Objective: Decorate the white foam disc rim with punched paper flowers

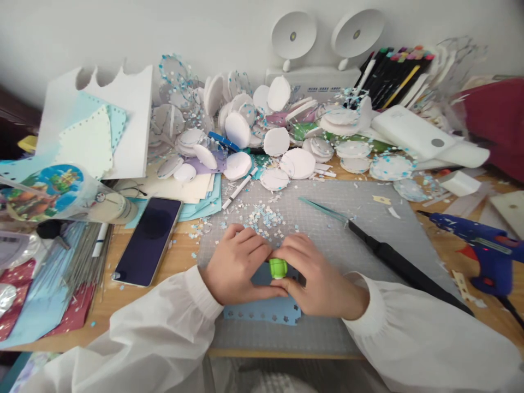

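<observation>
Between the fingers and thumb of my right hand (314,277) is a small craft punch with a green lever (278,268). Its body is mostly hidden by the hand. My left hand (239,265) is closed on a light blue sheet of paper (262,314), thumb stretched along its top toward the punch. Small flower-shaped holes run along the sheet's near edge. The far edge, by the punch, is covered by my hands. Tiny blue and white punched pieces (266,217) lie scattered just beyond my fingers on the grey cutting mat (360,327).
A phone (148,240) and a tilted cup (69,194) lie left. Long black-handled tweezers (379,248) cross the mat at right, beside a blue glue gun (487,245). White paper discs (276,142), markers (399,76) and a two-headed lamp (295,35) crowd the back.
</observation>
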`<action>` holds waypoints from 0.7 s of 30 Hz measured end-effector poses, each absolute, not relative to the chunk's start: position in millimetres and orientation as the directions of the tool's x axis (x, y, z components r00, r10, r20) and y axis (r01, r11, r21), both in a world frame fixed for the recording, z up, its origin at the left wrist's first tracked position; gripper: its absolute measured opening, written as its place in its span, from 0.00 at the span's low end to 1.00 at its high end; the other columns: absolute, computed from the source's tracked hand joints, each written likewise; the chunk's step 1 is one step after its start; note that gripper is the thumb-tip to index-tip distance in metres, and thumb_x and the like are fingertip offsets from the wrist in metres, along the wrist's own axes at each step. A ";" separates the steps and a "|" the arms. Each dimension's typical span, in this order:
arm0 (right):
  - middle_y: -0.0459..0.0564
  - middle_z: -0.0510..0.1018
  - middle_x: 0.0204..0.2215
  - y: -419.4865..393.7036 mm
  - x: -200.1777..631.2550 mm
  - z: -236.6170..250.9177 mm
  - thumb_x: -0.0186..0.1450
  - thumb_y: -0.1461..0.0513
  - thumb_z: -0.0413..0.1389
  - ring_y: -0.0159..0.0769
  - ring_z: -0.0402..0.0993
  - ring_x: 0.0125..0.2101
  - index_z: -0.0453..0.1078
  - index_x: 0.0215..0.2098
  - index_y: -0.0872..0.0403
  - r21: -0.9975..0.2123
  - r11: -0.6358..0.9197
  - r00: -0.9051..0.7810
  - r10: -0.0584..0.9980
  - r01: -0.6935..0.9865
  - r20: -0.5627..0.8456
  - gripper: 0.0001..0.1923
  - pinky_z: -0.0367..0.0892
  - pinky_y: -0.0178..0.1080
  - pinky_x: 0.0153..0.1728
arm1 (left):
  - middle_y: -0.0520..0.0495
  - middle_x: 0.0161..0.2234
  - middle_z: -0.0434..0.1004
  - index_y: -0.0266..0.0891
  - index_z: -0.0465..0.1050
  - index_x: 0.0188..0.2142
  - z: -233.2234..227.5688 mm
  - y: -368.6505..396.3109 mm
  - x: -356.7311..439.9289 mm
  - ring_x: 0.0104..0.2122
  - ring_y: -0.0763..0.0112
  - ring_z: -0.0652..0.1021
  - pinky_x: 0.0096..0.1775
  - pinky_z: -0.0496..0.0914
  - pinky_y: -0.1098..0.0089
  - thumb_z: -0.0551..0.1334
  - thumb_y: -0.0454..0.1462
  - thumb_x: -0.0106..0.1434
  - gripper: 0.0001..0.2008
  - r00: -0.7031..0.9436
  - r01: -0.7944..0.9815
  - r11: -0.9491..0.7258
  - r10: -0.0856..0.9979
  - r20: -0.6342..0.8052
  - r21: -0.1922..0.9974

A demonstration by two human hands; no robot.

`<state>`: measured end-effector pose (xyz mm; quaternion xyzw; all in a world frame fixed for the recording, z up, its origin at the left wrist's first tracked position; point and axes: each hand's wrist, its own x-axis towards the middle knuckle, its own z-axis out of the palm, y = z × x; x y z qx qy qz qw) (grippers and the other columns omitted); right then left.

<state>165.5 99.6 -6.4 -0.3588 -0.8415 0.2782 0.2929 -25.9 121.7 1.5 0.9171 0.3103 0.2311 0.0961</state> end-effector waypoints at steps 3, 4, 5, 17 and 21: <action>0.48 0.65 0.29 101.0 165.7 -7.7 0.60 0.66 0.55 0.38 0.62 0.34 0.62 0.36 0.54 -0.671 0.600 -0.572 0.760 0.436 0.309 0.06 0.63 0.49 0.43 | 0.45 0.27 0.74 0.34 0.70 0.32 0.6 120.5 -25.3 0.30 0.64 0.71 0.36 0.59 0.60 0.59 0.52 0.58 0.20 0.717 0.523 -0.804 0.594 0.364 0.282; 0.47 0.64 0.29 101.1 165.6 -7.9 0.60 0.67 0.55 0.38 0.62 0.34 0.62 0.36 0.54 -0.667 0.609 -0.571 0.755 0.430 0.321 0.07 0.63 0.51 0.46 | 0.46 0.27 0.73 0.35 0.70 0.31 0.4 120.2 -25.2 0.29 0.64 0.70 0.35 0.59 0.60 0.59 0.52 0.59 0.20 0.722 0.520 -0.811 0.585 0.369 0.268; 0.46 0.64 0.29 101.0 165.4 -8.0 0.59 0.67 0.54 0.37 0.62 0.33 0.62 0.36 0.53 -0.662 0.618 -0.570 0.750 0.424 0.336 0.07 0.61 0.53 0.49 | 0.46 0.26 0.72 0.35 0.69 0.30 0.2 120.0 -25.2 0.29 0.64 0.69 0.35 0.58 0.60 0.58 0.52 0.59 0.20 0.725 0.517 -0.816 0.577 0.375 0.257; 0.44 0.65 0.27 100.2 162.5 -7.7 0.59 0.68 0.53 0.34 0.65 0.32 0.63 0.35 0.52 -0.688 0.607 -0.554 0.757 0.399 0.347 0.07 0.53 0.57 0.60 | 0.46 0.22 0.69 0.36 0.68 0.26 -0.9 119.5 -25.1 0.27 0.64 0.68 0.35 0.59 0.59 0.55 0.53 0.61 0.22 0.725 0.488 -0.831 0.556 0.407 0.265; 0.44 0.64 0.27 99.0 163.3 -8.1 0.58 0.69 0.52 0.33 0.65 0.31 0.64 0.33 0.53 -0.697 0.594 -0.550 0.765 0.401 0.335 0.06 0.51 0.57 0.61 | 0.46 0.23 0.70 0.36 0.68 0.26 -1.5 119.3 -24.5 0.27 0.65 0.68 0.35 0.60 0.59 0.54 0.54 0.61 0.23 0.721 0.490 -0.814 0.580 0.381 0.312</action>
